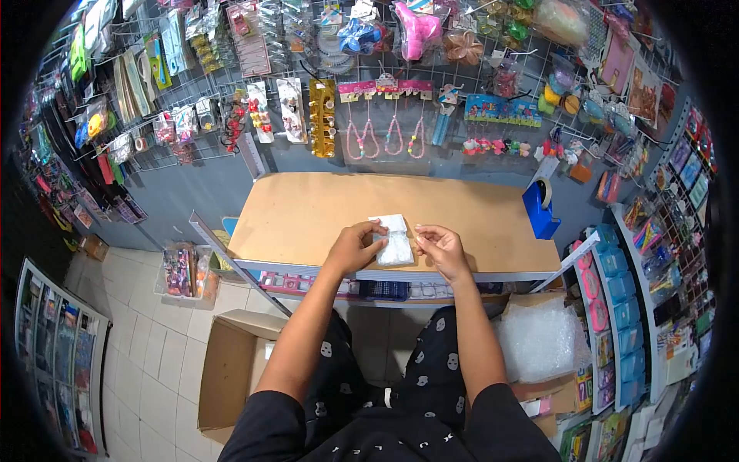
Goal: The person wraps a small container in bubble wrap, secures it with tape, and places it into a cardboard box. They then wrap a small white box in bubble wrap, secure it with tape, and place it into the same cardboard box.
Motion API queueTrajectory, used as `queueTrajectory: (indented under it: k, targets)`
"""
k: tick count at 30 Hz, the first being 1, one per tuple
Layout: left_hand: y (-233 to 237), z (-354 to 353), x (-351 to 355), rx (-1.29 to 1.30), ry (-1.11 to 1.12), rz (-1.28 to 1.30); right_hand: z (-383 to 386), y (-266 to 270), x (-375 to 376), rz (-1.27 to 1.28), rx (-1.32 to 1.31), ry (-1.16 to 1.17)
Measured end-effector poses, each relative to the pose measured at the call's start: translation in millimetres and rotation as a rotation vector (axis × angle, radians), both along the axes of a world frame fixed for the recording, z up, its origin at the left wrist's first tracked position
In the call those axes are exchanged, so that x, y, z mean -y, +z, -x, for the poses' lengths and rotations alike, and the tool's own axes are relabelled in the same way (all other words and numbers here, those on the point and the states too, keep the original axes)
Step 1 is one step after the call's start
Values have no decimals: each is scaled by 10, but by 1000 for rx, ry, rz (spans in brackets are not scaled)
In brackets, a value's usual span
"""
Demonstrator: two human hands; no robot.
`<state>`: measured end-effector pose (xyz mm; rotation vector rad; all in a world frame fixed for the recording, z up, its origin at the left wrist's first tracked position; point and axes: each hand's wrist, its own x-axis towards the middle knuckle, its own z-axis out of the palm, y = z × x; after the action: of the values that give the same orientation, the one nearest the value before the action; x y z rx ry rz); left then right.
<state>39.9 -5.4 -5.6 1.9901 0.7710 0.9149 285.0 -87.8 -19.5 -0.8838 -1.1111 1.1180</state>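
Fingers and thumb of our left hand (360, 246) rest on the left side of a small white packet (396, 251); whether they pinch its edge or only steady it, we cannot tell. Our right hand (441, 250) is at the packet's right side, thumb and forefinger drawn close together. Something small and pale may be between those fingertips, but it is too small for us to be sure.

The packet lies near the front edge of the wooden tabletop (323, 202), at the middle of the frame. We see an upper white section and a fuller, clear-covered lower section, with a crease or band between them. As far as we can judge, the packet is laid out and being handled in its details, so work on it looks partway along. Whether it is closed or open we cannot make out, so we cannot say how much remains to be done on it.

Right of centre, a blue tape dispenser (542, 212) stands at the tabletop's right end, well apart from both our hands. Open cardboard box (225, 377) at lower left, bubble wrap (539, 339) at lower right: we touch neither. Across the top of the frame, bagged accessories and beaded necklaces (362, 142) hang on a wire rack.
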Motion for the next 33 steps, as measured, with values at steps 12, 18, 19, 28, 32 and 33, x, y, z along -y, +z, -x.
queueTrajectory:
  k: [12,18,19,28,32,33]
  targets:
    - [-3,-16,20,24,8,23,-9,42,63,83,-6,50]
    - [-61,-17,-4,58,10,-36,-13,-50,45,56,6,39]
    - [-64,-16,-10,54,9,-45,-16,-59,43,45,10,43]
    - [-48,-5,1,47,10,-53,-14,-66,46,4,8,36]
    - [-46,-8,0,46,14,-52,36,3,79,1,-14,19]
    - [-42,-12,1,47,14,-48,37,11,84,6,-12,10]
